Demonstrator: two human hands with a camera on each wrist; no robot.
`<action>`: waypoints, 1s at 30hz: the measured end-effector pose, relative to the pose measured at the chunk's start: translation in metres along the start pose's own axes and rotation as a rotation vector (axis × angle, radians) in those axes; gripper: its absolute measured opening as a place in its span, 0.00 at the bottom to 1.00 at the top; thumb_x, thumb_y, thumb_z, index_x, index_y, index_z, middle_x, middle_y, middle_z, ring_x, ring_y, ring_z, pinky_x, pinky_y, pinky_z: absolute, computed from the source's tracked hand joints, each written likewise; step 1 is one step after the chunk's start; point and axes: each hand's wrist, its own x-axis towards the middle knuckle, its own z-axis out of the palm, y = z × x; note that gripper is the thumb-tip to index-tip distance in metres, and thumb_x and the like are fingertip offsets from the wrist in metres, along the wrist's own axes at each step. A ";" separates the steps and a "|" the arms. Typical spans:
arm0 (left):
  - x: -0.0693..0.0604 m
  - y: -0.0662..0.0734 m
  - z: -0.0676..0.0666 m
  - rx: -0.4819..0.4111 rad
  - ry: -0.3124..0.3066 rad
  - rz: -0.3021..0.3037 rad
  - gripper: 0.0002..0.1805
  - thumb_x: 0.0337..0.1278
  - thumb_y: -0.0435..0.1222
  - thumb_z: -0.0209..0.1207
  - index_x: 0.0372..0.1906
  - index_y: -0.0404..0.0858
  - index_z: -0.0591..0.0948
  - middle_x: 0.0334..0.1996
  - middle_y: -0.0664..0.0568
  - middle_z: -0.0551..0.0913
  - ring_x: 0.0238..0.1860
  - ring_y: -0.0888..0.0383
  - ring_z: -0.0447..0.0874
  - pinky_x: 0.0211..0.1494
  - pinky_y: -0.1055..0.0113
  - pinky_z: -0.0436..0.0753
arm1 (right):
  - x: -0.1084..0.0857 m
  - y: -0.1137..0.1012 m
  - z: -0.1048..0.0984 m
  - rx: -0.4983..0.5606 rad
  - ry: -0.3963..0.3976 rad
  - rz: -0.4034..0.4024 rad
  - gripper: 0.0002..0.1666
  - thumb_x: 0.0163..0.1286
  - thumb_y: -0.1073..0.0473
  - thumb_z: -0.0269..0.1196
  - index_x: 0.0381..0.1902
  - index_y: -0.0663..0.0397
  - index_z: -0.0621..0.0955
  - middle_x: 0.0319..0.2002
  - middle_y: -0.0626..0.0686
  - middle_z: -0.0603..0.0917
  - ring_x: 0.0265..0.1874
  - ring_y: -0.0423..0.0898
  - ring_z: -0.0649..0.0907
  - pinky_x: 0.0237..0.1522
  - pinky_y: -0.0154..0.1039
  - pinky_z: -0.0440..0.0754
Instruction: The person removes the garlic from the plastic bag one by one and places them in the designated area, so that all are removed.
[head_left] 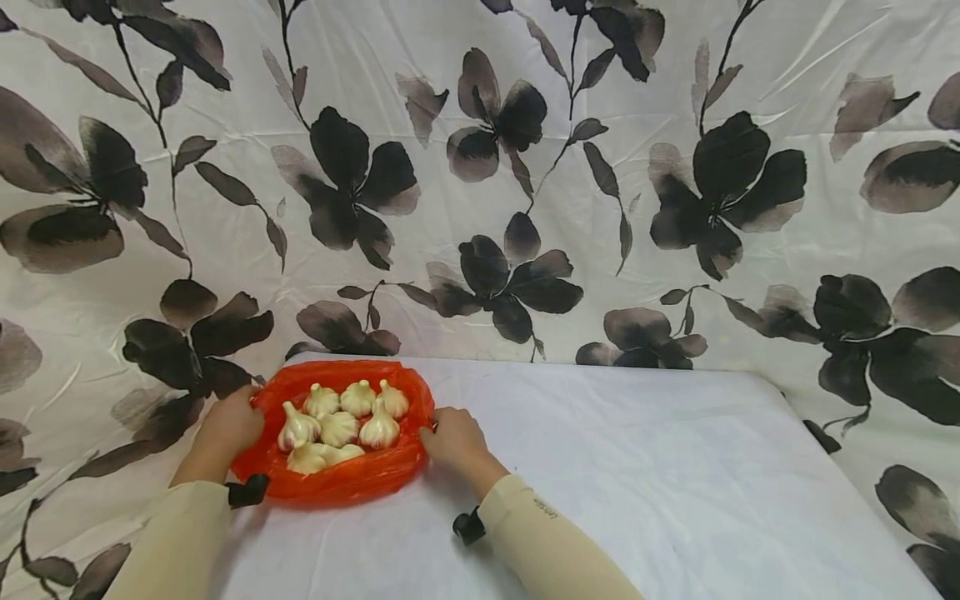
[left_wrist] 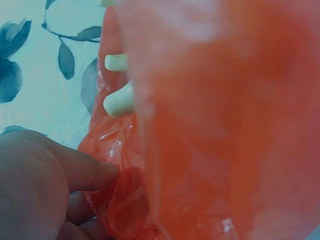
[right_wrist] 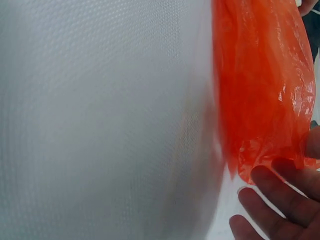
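Note:
A red plastic bag (head_left: 352, 489) lies wide open at the left of the table, with several white garlic bulbs (head_left: 378, 430) inside. My left hand (head_left: 231, 425) holds the bag's left edge; in the left wrist view its thumb (left_wrist: 95, 172) presses the crumpled film against the fingers. On the other side, my right hand (head_left: 459, 442) pinches the right edge between thumb and forefinger. The right wrist view shows its other fingers (right_wrist: 285, 200) spread loosely below the bag (right_wrist: 265, 90). Two pale garlic stems (left_wrist: 120, 102) peek past the film in the left wrist view.
A white cloth covers the table (head_left: 637, 467), which stretches to the right of the bag. Behind it hangs a white curtain (head_left: 420, 225) with dark flowers. Black wrist straps (head_left: 469, 527) sit at both cuffs.

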 end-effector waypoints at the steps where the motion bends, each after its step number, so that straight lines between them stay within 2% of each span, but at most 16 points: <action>1: -0.001 0.000 0.000 -0.001 0.000 0.000 0.31 0.65 0.34 0.44 0.69 0.23 0.56 0.62 0.23 0.64 0.53 0.31 0.72 0.58 0.35 0.74 | 0.000 0.001 0.000 -0.012 0.012 -0.017 0.10 0.66 0.53 0.60 0.33 0.51 0.83 0.17 0.47 0.76 0.19 0.45 0.74 0.21 0.34 0.72; 7: -0.002 0.004 0.001 0.015 0.020 0.030 0.29 0.62 0.33 0.46 0.66 0.23 0.61 0.59 0.23 0.68 0.48 0.34 0.75 0.55 0.37 0.77 | 0.002 0.008 -0.003 -0.067 0.075 -0.083 0.09 0.66 0.57 0.59 0.36 0.53 0.84 0.19 0.47 0.78 0.20 0.44 0.74 0.23 0.34 0.72; 14: 0.000 0.006 0.004 0.017 0.037 0.060 0.27 0.60 0.31 0.47 0.64 0.24 0.65 0.57 0.24 0.71 0.44 0.36 0.75 0.53 0.40 0.80 | 0.002 0.014 -0.006 -0.070 0.099 -0.083 0.10 0.65 0.58 0.59 0.39 0.53 0.85 0.23 0.45 0.81 0.23 0.43 0.74 0.26 0.33 0.74; 20: -0.003 0.012 0.007 0.017 0.068 0.112 0.25 0.60 0.30 0.47 0.62 0.22 0.67 0.56 0.23 0.72 0.46 0.34 0.76 0.53 0.39 0.79 | 0.002 0.019 -0.013 -0.094 0.127 -0.120 0.09 0.65 0.59 0.58 0.35 0.53 0.85 0.22 0.45 0.81 0.22 0.42 0.74 0.24 0.33 0.73; 26: -0.002 0.016 0.012 0.045 0.113 0.199 0.22 0.59 0.29 0.47 0.58 0.22 0.71 0.50 0.24 0.77 0.42 0.34 0.79 0.46 0.42 0.81 | -0.002 0.028 -0.021 -0.079 0.125 -0.119 0.09 0.64 0.60 0.58 0.36 0.54 0.85 0.21 0.45 0.80 0.21 0.42 0.74 0.23 0.31 0.72; 30: 0.001 0.021 0.016 0.039 0.104 0.211 0.22 0.61 0.30 0.47 0.58 0.23 0.70 0.49 0.25 0.78 0.42 0.35 0.80 0.47 0.43 0.82 | -0.004 0.035 -0.028 -0.077 0.125 -0.114 0.10 0.65 0.60 0.58 0.38 0.55 0.85 0.23 0.46 0.82 0.22 0.42 0.74 0.26 0.32 0.74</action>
